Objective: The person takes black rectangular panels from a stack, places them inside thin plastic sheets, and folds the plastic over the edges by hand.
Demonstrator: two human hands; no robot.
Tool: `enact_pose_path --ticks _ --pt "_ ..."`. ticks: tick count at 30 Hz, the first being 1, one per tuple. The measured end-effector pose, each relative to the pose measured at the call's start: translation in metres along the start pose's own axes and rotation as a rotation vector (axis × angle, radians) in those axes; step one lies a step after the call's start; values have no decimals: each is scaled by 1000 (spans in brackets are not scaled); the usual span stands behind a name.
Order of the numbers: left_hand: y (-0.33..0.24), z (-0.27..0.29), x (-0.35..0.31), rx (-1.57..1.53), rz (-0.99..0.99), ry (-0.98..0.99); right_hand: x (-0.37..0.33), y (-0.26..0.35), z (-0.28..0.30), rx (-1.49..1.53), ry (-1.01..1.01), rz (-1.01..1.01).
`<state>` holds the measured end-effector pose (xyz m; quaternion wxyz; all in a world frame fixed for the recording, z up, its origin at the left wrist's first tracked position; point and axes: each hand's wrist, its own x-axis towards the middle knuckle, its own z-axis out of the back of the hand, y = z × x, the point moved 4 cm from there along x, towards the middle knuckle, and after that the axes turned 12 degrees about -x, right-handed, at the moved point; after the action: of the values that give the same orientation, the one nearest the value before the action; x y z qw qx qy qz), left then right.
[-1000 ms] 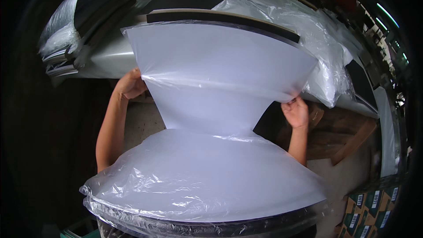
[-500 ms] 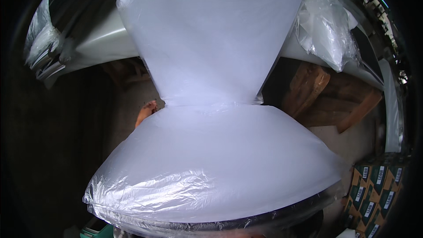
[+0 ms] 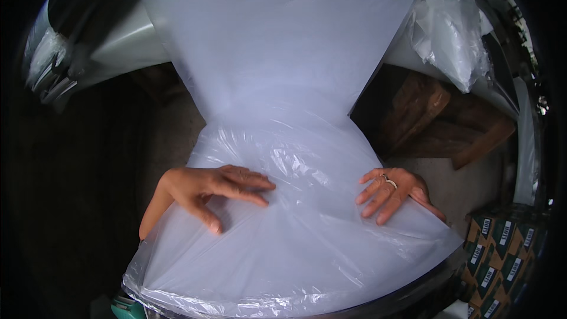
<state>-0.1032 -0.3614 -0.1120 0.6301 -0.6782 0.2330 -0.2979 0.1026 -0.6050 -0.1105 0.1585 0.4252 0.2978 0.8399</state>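
A large stack of whitish translucent plastic film sheets (image 3: pixel 277 41) stretches from the top of the head view down toward me, bending where it hangs over an edge. Its near part (image 3: pixel 254 266) spreads wide, with shiny creases between my hands. My left hand (image 3: pixel 218 192) lies on the film left of the middle, fingers apart and pointing right. On the right side, my right hand (image 3: pixel 393 194), with a ring on one finger, rests on the film with its fingers stretched out. Neither hand grips anything that I can see.
Crumpled clear plastic (image 3: pixel 452 35) lies at the upper right, over a brown wooden block (image 3: pixel 440 112). Patterned cartons (image 3: pixel 502 266) are stacked at the lower right. A pale roll (image 3: pixel 133 44) sits at the upper left, and a green item (image 3: pixel 127 307) shows at the lower left.
Both hands have come onto the film's top; before, only fingers showed at its left edge. The near film has gone from smooth to creased.
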Motion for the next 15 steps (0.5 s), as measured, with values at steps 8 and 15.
enact_pose_path --ticks 8,15 --pt "180 66 -55 232 901 -461 -91 -99 -31 91 -211 -1148" --pt "183 107 -104 201 971 -803 -154 -133 5 -737 -851 -1569"
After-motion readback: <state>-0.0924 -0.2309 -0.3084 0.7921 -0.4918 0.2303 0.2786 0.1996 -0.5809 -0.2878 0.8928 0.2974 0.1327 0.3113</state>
